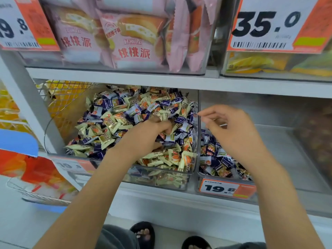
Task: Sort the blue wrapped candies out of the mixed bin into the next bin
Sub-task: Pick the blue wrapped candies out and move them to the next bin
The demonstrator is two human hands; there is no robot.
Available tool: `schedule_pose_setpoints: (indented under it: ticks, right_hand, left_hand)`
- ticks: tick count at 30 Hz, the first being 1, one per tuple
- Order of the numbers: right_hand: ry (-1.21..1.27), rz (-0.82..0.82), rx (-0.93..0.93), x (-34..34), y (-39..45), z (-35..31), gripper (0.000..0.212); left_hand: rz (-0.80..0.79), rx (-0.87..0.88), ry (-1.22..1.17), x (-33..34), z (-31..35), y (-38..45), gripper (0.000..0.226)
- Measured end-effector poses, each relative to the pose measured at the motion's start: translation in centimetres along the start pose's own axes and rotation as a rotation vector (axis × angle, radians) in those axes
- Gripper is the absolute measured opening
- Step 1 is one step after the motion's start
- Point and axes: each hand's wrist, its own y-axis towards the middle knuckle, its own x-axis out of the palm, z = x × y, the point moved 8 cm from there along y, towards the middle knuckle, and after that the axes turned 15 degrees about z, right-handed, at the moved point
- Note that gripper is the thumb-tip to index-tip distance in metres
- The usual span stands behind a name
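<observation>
White shelf (161, 81) across the whole view, clear tubs side by side on it. Upper tier: pink snack packs (129, 40) and a price card (269, 24) reading 35.0. Lower tier, centre: mixed bin (161, 182) heaped with cream and blue wrapped candies (115, 121). Just beside it on the right: next bin (212, 177), holding a small pile of blue candies (217, 162) near its front wall (a 19.8 tag (226, 188) on that wall). Left hand (149, 135) down in the mixed heap, fingers curled around wrappers, which colour unclear. Right hand (231, 126) above the next bin, fingers loosely bent and blurred, nothing visibly held. Bottom edge: dark slippers (143, 232) on the floor.
</observation>
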Motion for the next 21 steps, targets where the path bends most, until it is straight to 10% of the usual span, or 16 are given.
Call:
schedule_pose_setpoints:
  ticks: [11,21]
  right_hand:
    - [-0.003,-0.021,0.018,-0.1,-1.0,0.0,0.019]
    - [0.037,0.017,0.015,-0.4,-1.0,-0.4,0.02]
  left_hand:
    - [-0.13,-0.083,-0.092,2.3,-0.6,1.3,0.057]
    - [0.248,-0.3,-0.537,-3.4,-0.5,0.8,0.021]
